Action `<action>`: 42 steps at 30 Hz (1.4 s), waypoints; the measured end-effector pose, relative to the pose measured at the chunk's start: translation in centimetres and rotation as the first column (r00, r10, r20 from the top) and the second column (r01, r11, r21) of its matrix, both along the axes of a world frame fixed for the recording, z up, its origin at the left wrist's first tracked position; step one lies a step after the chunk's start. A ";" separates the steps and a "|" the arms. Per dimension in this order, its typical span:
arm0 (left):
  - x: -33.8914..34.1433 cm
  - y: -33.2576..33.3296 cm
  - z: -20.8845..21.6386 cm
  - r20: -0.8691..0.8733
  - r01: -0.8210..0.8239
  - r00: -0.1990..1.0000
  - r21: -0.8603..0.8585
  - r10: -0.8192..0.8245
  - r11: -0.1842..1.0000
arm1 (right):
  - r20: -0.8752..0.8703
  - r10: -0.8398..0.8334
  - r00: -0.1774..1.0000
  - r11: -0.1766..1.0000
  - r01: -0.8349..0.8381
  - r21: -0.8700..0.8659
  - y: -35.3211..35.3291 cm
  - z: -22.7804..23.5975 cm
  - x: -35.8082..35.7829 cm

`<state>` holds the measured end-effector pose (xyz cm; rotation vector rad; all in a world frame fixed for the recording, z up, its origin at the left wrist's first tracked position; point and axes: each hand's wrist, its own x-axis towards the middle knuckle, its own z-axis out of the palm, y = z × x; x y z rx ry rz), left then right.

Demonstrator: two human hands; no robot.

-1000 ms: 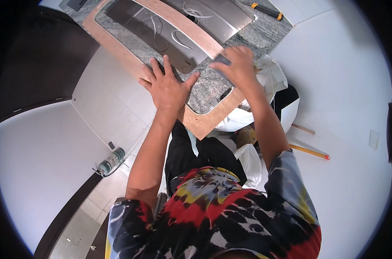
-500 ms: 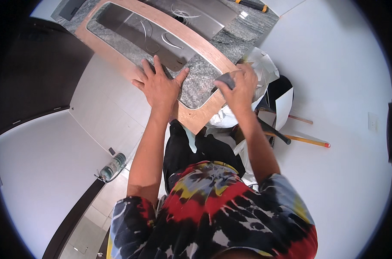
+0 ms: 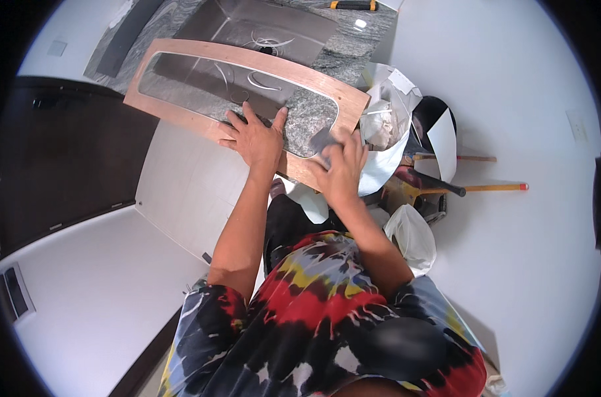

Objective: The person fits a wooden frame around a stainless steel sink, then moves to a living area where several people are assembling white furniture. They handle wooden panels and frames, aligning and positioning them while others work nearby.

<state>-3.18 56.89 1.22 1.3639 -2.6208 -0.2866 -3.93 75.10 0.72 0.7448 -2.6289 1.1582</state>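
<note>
One wooden frame [image 3: 350, 112] lies across the granite countertop [image 3: 360, 47], overhanging its edge. The left hand [image 3: 257, 140], fingers spread, rests flat on the near rail, gripping nothing; the right hand [image 3: 341, 167], half-curled, holds one dark grey block [image 3: 321, 139] at the opening's corner. At least three white strips [image 3: 259, 83] show beyond.

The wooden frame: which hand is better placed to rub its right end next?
Probably the right hand: it has the dark grey block at that end of the wooden frame. The left hand lies spread across its near side.

Two hands [image 3: 259, 147], one frame [image 3: 280, 63], one grey block [image 3: 321, 139]
</note>
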 end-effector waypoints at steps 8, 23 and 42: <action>4.4 -2.1 -0.4 -0.267 0.719 0.687 0.115 -0.675 0.686 | 0.241 -0.299 0.923 0.936 0.333 -0.115 -0.6 1.5 0.7; 7.6 -1.2 1.1 0.050 0.998 0.056 -0.020 -0.997 0.055 | 0.683 -0.422 0.596 0.693 0.698 -0.181 -2.1 -2.6 7.5; 10.5 -38.5 0.3 0.059 0.299 0.953 0.000 -0.299 0.954 | -0.049 -0.284 0.957 0.891 0.245 -0.381 -9.2 5.7 -12.8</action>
